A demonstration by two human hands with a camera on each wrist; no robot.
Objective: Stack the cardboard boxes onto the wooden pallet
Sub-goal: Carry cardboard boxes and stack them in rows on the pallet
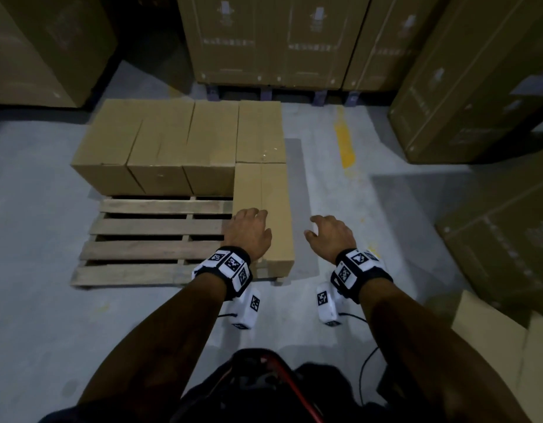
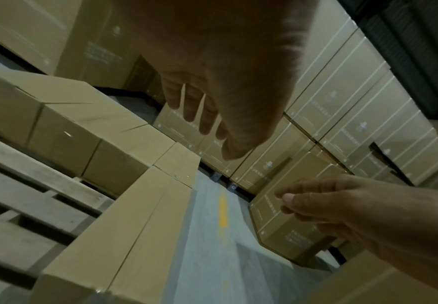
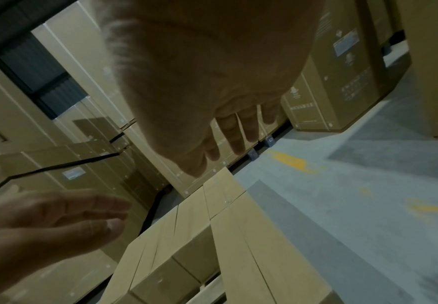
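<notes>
Five cardboard boxes (image 1: 160, 148) sit on the wooden pallet (image 1: 148, 236): three side by side across the far end, two end to end along its right edge. The left hand (image 1: 248, 233) hovers over the nearest box (image 1: 273, 209), fingers loosely spread and holding nothing. The right hand (image 1: 329, 236) hangs over the floor (image 1: 386, 224) beside it, fingers relaxed and empty.

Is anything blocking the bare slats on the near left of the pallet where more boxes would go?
Nothing visible does. The wooden pallet's near-left slats lie bare. Three plain brown cardboard boxes fill the back row, and a long cardboard box lines the right edge under the empty left hand.
</notes>
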